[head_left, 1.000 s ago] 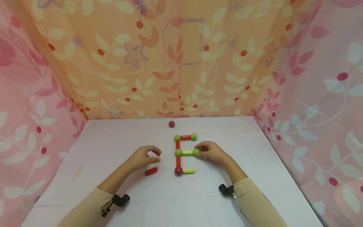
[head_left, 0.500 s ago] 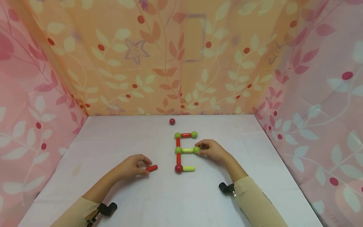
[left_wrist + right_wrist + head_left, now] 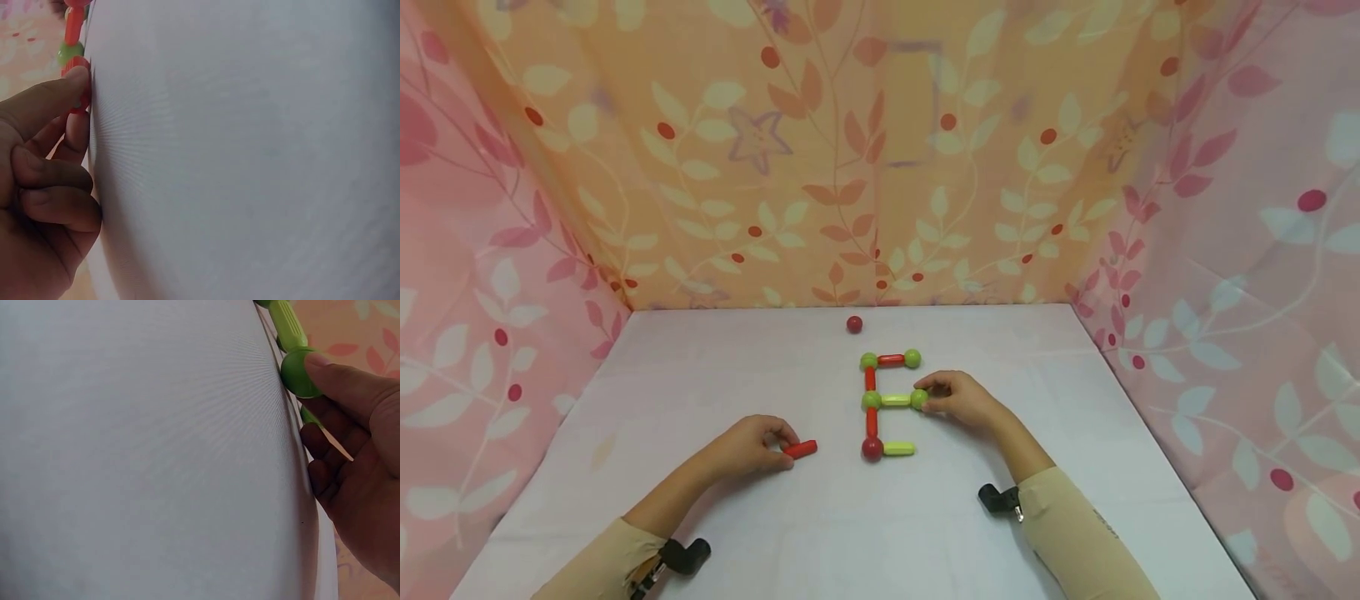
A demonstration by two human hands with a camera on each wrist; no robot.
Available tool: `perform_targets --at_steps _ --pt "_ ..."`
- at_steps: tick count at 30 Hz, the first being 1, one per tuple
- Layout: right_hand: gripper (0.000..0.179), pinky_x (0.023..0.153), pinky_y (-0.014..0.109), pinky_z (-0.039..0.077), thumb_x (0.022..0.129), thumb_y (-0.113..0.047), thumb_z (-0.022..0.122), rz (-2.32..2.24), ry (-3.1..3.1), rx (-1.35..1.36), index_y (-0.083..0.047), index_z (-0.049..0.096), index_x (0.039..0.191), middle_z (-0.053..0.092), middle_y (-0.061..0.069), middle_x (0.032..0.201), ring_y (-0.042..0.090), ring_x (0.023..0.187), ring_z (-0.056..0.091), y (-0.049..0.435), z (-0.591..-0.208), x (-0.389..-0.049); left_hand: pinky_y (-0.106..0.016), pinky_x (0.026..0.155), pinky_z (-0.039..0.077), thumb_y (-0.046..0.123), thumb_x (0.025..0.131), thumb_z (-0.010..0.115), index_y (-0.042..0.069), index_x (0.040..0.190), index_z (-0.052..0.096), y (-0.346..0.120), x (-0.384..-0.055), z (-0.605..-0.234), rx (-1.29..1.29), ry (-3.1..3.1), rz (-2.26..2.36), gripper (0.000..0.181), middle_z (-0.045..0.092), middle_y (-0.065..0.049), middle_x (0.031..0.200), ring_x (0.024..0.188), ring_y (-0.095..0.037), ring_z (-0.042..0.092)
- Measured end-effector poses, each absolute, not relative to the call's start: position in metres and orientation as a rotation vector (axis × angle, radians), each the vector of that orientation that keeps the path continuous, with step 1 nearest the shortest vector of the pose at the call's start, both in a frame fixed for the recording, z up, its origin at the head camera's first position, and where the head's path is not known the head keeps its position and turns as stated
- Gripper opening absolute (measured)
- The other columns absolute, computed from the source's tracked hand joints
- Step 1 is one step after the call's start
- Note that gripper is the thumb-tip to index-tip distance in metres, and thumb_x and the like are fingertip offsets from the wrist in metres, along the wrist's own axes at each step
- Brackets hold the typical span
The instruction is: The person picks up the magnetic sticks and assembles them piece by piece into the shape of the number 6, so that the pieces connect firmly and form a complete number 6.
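Note:
With thumb and fingertips my left hand [image 3: 750,446] pinches the left end of a loose red rod [image 3: 802,449] on the table; the left wrist view shows the thumb on that red rod [image 3: 77,100]. My right hand [image 3: 961,398] grips a green ball [image 3: 918,399], seen as the green ball [image 3: 299,374] under the thumb in the right wrist view. A light green rod [image 3: 895,401] joins this ball to another green ball [image 3: 871,401]. Red rods run up and down from there, to a top green ball [image 3: 868,362] and a bottom red ball [image 3: 872,449].
A red rod [image 3: 891,361] links the top to a green end ball [image 3: 912,358]. From the bottom red ball a light green rod [image 3: 899,448] points right with a bare end. One loose red ball [image 3: 854,324] lies near the back of the white table [image 3: 1037,350].
My left hand has come down and to the left, from above the loose red rod to its left end, and now pinches it. The right hand has kept its hold on the green ball.

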State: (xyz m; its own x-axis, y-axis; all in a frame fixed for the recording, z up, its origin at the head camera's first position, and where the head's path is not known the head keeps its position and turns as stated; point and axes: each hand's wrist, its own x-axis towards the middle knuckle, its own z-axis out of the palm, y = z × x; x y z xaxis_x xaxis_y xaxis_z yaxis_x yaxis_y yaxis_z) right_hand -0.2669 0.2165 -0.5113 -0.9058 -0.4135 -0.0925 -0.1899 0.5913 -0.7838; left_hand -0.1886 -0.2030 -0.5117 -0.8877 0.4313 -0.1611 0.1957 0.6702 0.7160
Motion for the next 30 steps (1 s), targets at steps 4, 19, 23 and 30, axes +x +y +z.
perform_targets --at_steps 4,19,23,30 --pt "0.033 0.101 0.044 0.046 0.088 -0.020 0.081 -1.220 2.556 -0.502 -0.023 0.074 0.121 0.069 -0.005 0.116 0.019 0.111 0.059 0.216 -0.511 -0.268 -0.032 0.075 0.046 0.025 0.080 0.089 0.026 0.098 0.074 -0.203 -0.190 -0.512 0.498 2.569 1.054 0.023 0.069 0.008 0.096 0.090 -0.018 0.055" --pt "0.033 0.101 0.043 0.047 0.089 -0.024 0.081 -1.225 2.524 -0.504 -0.023 0.074 0.121 0.069 -0.005 0.116 0.018 0.111 0.059 0.218 -0.514 -0.268 -0.037 0.080 0.049 0.023 0.086 0.082 0.032 0.101 0.076 -0.157 -0.212 -0.479 0.450 2.546 1.067 0.018 0.069 0.009 0.101 0.103 -0.023 0.057" --pt "0.033 0.102 0.044 0.046 0.089 -0.023 0.081 -1.229 2.531 -0.500 -0.024 0.074 0.121 0.069 -0.006 0.115 0.018 0.111 0.059 0.218 -0.513 -0.269 -0.039 0.085 0.047 0.023 0.087 0.083 0.031 0.101 0.077 -0.138 -0.220 -0.467 0.509 2.530 1.069 0.017 0.071 0.010 0.100 0.107 -0.027 0.058" --pt "0.033 0.101 0.044 0.046 0.088 -0.023 0.082 -1.231 2.541 -0.502 -0.023 0.074 0.120 0.069 -0.005 0.115 0.018 0.110 0.059 0.219 -0.514 -0.271 -0.039 0.086 0.050 0.022 0.086 0.084 0.028 0.101 0.078 -0.102 -0.232 -0.455 0.585 2.509 1.059 0.018 0.071 0.011 0.100 0.104 -0.024 0.059"
